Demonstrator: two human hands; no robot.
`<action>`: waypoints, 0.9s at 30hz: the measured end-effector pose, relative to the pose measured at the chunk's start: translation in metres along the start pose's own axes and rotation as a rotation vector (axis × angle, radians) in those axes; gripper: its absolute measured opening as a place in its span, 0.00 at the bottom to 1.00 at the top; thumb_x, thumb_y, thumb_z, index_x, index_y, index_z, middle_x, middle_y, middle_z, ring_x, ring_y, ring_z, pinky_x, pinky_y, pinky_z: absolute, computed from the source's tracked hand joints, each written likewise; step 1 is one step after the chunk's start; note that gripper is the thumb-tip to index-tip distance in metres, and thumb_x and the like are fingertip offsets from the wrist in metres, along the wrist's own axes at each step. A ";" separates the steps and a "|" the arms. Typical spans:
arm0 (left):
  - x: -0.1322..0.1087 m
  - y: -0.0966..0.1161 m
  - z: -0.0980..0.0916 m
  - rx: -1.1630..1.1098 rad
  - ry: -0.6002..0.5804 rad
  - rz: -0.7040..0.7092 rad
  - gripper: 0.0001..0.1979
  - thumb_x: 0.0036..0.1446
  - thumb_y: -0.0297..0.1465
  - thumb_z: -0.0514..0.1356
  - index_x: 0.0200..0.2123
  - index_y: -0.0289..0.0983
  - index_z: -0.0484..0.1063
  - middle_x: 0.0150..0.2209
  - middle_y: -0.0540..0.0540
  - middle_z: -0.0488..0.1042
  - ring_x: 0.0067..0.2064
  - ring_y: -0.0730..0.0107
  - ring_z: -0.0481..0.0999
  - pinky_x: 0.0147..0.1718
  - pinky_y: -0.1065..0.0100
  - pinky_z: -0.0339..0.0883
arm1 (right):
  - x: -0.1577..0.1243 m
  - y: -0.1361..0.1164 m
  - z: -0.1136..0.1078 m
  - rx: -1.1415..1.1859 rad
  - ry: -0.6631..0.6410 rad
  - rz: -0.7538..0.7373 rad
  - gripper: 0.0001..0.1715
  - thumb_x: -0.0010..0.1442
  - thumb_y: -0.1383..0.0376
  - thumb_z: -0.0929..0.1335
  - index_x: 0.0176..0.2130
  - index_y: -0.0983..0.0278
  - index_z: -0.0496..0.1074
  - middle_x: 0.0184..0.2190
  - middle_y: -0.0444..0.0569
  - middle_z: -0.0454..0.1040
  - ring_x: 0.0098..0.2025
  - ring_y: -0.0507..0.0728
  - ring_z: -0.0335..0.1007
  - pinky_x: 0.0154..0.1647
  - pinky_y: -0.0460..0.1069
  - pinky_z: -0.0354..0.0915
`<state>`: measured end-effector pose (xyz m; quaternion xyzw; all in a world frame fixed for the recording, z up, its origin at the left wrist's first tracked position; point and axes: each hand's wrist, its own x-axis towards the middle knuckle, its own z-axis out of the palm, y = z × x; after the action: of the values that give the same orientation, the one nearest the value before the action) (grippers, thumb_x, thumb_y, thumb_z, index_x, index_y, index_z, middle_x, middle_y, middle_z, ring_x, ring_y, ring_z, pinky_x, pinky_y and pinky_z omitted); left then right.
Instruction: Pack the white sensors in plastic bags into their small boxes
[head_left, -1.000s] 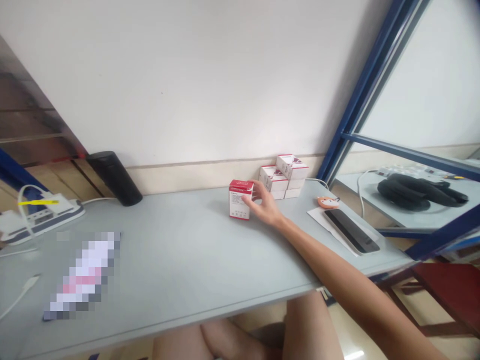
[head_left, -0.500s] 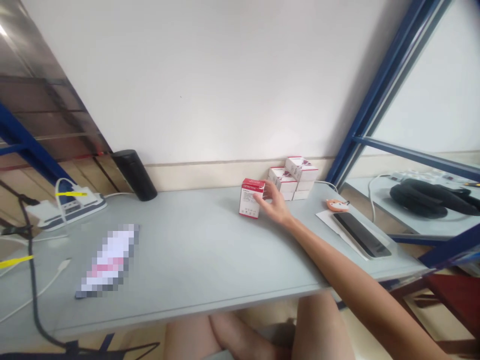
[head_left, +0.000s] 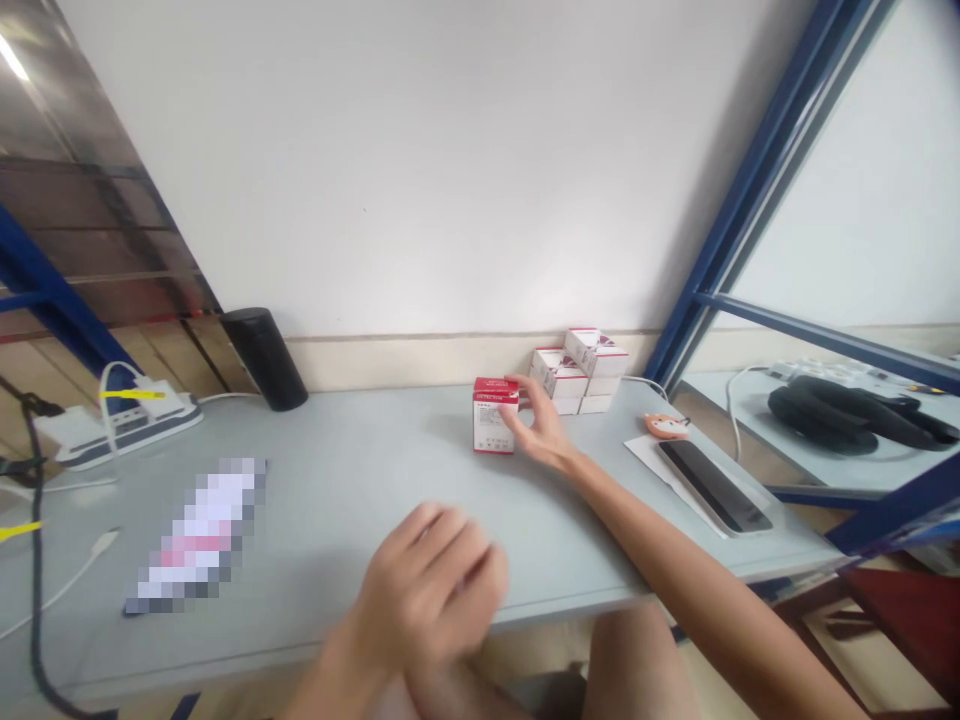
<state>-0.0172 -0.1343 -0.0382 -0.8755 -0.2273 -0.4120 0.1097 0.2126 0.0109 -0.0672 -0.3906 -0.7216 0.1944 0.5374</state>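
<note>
A small white carton (head_left: 495, 425) with a red top band and printed lines of text stands upright on the grey table. My right hand (head_left: 541, 425) grips it from the right, thumb at its front right edge and fingers around the back corner. Closer to me, over the table's front edge, my left hand (head_left: 435, 585) is slightly blurred, its fingers curled in loosely. I see nothing in it, though its palm side is hidden. Behind my right hand, several similar white cartons (head_left: 592, 355) are stacked against the wall.
A black cylinder (head_left: 266, 360) stands at the back left, beside a power strip (head_left: 135, 430) with cables. A pixelated flat item (head_left: 199, 535) lies at left. To the right are an orange-and-white mouse (head_left: 666, 427), a phone (head_left: 712, 485) and a blue metal frame (head_left: 739, 180).
My left hand has come into view from below, over the front edge of the table. My right hand stays on the carton, and the whole view has shifted slightly.
</note>
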 end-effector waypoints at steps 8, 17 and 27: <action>0.041 -0.122 0.097 -0.260 0.265 -0.530 0.19 0.60 0.25 0.57 0.54 0.39 0.62 0.53 0.38 0.71 0.53 0.59 0.75 0.50 0.56 0.72 | 0.004 0.000 -0.007 -0.055 0.024 0.010 0.21 0.69 0.51 0.68 0.54 0.59 0.70 0.49 0.53 0.80 0.44 0.60 0.77 0.51 0.58 0.72; 0.030 -0.109 0.092 -0.852 -0.063 -0.623 0.38 0.67 0.40 0.63 0.73 0.46 0.48 0.65 0.37 0.71 0.63 0.51 0.74 0.59 0.52 0.72 | 0.003 -0.015 -0.014 -0.116 -0.027 -0.084 0.12 0.67 0.54 0.68 0.46 0.58 0.72 0.41 0.51 0.80 0.41 0.61 0.75 0.46 0.56 0.71; 0.025 -0.092 0.098 -0.688 0.005 -0.592 0.43 0.64 0.39 0.66 0.74 0.46 0.45 0.60 0.38 0.75 0.59 0.53 0.78 0.56 0.54 0.76 | 0.004 -0.022 -0.017 0.005 0.057 -0.016 0.19 0.71 0.53 0.64 0.30 0.59 0.66 0.26 0.44 0.70 0.30 0.55 0.65 0.33 0.51 0.65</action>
<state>0.0179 -0.0087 -0.0807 -0.7573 -0.3178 -0.4793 -0.3095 0.2198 -0.0018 -0.0435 -0.3889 -0.7088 0.1806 0.5601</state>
